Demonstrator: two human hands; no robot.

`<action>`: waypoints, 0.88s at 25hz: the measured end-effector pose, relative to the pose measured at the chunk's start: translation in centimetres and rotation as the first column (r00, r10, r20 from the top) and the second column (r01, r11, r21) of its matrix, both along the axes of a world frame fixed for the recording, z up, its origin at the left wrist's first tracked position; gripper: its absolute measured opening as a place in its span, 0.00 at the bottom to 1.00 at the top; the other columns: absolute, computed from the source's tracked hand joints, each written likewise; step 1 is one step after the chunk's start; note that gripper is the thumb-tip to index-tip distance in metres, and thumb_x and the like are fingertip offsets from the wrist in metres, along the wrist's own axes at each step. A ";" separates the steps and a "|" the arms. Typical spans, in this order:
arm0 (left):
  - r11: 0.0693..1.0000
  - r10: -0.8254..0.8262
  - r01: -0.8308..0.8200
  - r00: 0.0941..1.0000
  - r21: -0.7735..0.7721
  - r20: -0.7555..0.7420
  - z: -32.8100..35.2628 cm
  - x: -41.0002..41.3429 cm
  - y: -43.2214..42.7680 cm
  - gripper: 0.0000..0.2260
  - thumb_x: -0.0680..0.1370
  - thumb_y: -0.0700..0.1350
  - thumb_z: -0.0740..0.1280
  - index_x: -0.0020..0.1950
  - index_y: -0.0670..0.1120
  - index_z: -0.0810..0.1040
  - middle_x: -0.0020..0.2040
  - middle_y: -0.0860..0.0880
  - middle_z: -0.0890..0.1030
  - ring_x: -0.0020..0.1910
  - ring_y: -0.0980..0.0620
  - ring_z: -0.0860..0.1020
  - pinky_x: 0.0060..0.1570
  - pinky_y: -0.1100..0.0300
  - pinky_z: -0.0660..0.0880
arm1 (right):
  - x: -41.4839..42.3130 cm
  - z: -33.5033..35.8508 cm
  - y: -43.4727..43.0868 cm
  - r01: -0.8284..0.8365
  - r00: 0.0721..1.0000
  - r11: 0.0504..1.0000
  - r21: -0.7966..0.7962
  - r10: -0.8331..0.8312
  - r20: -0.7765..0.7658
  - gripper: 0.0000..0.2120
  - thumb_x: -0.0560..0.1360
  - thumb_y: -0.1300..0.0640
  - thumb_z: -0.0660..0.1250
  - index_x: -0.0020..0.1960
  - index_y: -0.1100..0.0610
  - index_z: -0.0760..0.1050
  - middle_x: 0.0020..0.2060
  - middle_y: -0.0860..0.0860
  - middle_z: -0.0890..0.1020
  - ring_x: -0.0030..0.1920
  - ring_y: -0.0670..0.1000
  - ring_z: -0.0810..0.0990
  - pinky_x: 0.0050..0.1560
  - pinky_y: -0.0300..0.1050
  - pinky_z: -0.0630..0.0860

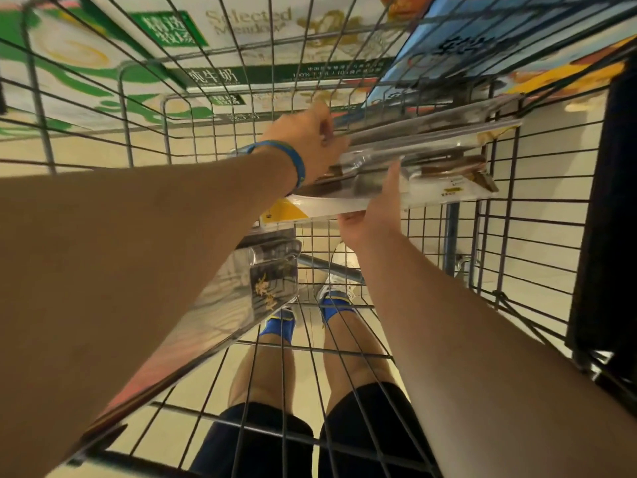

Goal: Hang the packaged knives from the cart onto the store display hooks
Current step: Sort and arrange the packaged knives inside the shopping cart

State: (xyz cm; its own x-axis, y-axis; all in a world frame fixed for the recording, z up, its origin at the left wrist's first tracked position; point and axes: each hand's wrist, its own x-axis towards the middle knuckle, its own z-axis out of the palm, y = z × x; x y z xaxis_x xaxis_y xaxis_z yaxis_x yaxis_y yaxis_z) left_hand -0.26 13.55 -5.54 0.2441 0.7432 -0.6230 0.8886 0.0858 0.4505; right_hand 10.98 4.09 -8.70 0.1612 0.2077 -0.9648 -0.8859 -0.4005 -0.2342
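In the wire cart [537, 236], the left hand [306, 139] curls over one end of the stacked packaged knives [431, 157], and the right hand [374, 208] pinches them, thumb on top, fingers beneath. The packs look stiff, slick and blade-heavy, so gripping the edges with support underneath seems safest.

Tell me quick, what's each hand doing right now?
Left hand: grips the stack of clear plastic knife packages.
Right hand: holds the same stack, thumb on top.
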 end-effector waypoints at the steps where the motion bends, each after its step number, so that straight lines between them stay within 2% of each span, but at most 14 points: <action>1: 0.998 -0.008 0.010 1.000 -0.066 0.026 0.1 -0.1 0.5 0.18 0.76 0.62 0.67 0.58 0.53 0.71 0.53 0.51 0.76 0.50 0.47 0.76 0.45 0.55 0.71 | -0.1 -0.1 0.0 0.016 1.000 1.000 -0.018 -0.016 0.005 0.18 0.78 0.43 0.71 0.65 0.47 0.78 0.59 0.51 0.84 0.56 0.55 0.85 0.61 0.53 0.81; 3: 0.975 -0.155 0.153 0.988 -0.159 -0.001 0.5 -0.1 1.6 0.30 0.73 0.66 0.69 0.70 0.52 0.70 0.62 0.48 0.77 0.58 0.44 0.76 0.57 0.51 0.73 | -0.2 -0.4 -0.2 0.067 0.998 0.997 -0.029 -0.067 -0.007 0.13 0.78 0.46 0.73 0.59 0.50 0.80 0.54 0.52 0.86 0.53 0.54 0.85 0.57 0.49 0.83; 4: 0.952 -0.273 0.260 0.960 -0.161 -0.066 0.7 -0.1 2.0 0.34 0.72 0.68 0.67 0.73 0.51 0.69 0.65 0.47 0.76 0.62 0.42 0.75 0.60 0.50 0.72 | -0.2 -0.5 -0.2 0.074 0.997 0.997 -0.023 -0.075 -0.013 0.11 0.78 0.48 0.73 0.58 0.51 0.80 0.52 0.52 0.86 0.52 0.54 0.86 0.54 0.47 0.84; 6: 0.906 -0.422 0.407 0.886 -0.115 -0.192 0.7 -0.1 2.0 0.36 0.71 0.72 0.64 0.72 0.52 0.71 0.66 0.45 0.76 0.62 0.40 0.75 0.57 0.50 0.72 | -0.3 -0.7 -0.2 0.075 0.997 0.997 -0.013 -0.075 -0.029 0.07 0.79 0.53 0.72 0.55 0.53 0.80 0.50 0.51 0.85 0.48 0.53 0.85 0.50 0.45 0.84; 9: 0.916 -0.397 0.377 0.902 -0.136 -0.170 0.6 -0.4 0.6 0.39 0.68 0.73 0.67 0.74 0.56 0.66 0.67 0.44 0.71 0.61 0.39 0.74 0.53 0.48 0.74 | -0.1 -0.6 -0.2 0.076 0.994 0.997 0.000 -0.076 -0.074 0.06 0.80 0.54 0.69 0.56 0.54 0.80 0.51 0.52 0.83 0.45 0.51 0.83 0.59 0.46 0.82; 12: 0.940 -0.331 0.312 0.933 -0.139 -0.141 0.4 -1.4 -0.6 0.48 0.64 0.73 0.71 0.78 0.59 0.56 0.69 0.44 0.65 0.64 0.38 0.73 0.57 0.47 0.74 | -0.1 -0.6 -0.1 0.061 0.994 0.998 -0.004 -0.061 -0.087 0.11 0.82 0.54 0.67 0.62 0.55 0.80 0.53 0.53 0.84 0.48 0.53 0.85 0.54 0.45 0.83; 15: 0.950 -0.309 0.300 0.942 -0.084 -0.134 -0.3 -1.8 -0.7 0.50 0.62 0.73 0.71 0.78 0.59 0.55 0.69 0.45 0.67 0.64 0.39 0.73 0.56 0.49 0.74 | -0.1 -0.7 0.1 0.003 0.997 0.999 -0.045 -0.007 -0.073 0.12 0.80 0.52 0.70 0.61 0.56 0.81 0.55 0.53 0.86 0.56 0.54 0.86 0.52 0.46 0.84; 19: 0.958 -0.276 0.262 0.952 -0.117 -0.134 -1.4 -1.5 0.3 0.49 0.62 0.69 0.74 0.77 0.58 0.57 0.67 0.46 0.75 0.60 0.40 0.76 0.47 0.55 0.71 | -0.2 -1.0 0.3 -0.081 0.996 0.983 -0.166 0.085 0.019 0.14 0.76 0.49 0.75 0.57 0.56 0.81 0.53 0.54 0.86 0.53 0.55 0.86 0.50 0.46 0.85; 22: 0.950 -0.278 0.257 0.955 -0.178 -0.105 -1.7 -1.5 1.5 0.50 0.63 0.67 0.75 0.79 0.59 0.52 0.71 0.47 0.72 0.63 0.40 0.75 0.47 0.54 0.70 | -0.4 -0.7 0.0 -0.097 0.989 0.975 -0.201 0.116 0.087 0.14 0.76 0.49 0.75 0.55 0.56 0.79 0.51 0.54 0.85 0.51 0.52 0.85 0.42 0.41 0.83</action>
State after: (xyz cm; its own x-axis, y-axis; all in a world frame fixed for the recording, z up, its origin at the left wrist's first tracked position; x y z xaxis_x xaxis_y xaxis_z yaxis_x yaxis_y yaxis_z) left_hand -1.77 15.09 -7.22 0.3312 0.5491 -0.7674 0.9377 -0.1013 0.3323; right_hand 10.61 4.09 -9.43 0.2438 0.0376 -0.9691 -0.8122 -0.5381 -0.2252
